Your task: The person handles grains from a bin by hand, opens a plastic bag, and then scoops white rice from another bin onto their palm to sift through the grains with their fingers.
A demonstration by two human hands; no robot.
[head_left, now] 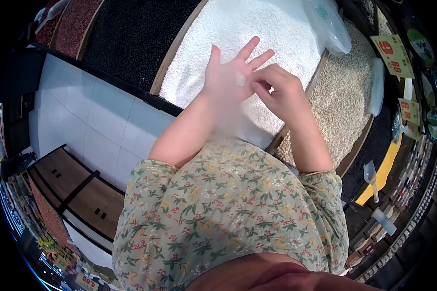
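Observation:
My left hand (228,80) is held palm up with its fingers spread, over a bin of white grains (213,29). A small patch of white grains (241,78) lies on its palm. Right beside it, my right hand (281,92) has thumb and forefinger pinched together at the edge of the left palm. What is between those fingertips, if anything, is too small to make out. A hazy blur covers part of the left hand and wrist.
Wooden dividers separate the white bin from black beans (121,39) and beige grains (342,97). A clear plastic bag (332,29) lies at the white bin's far right. A scoop (370,174) rests on dark grains, near price signs (392,56). Tiled floor (82,106) shows at left.

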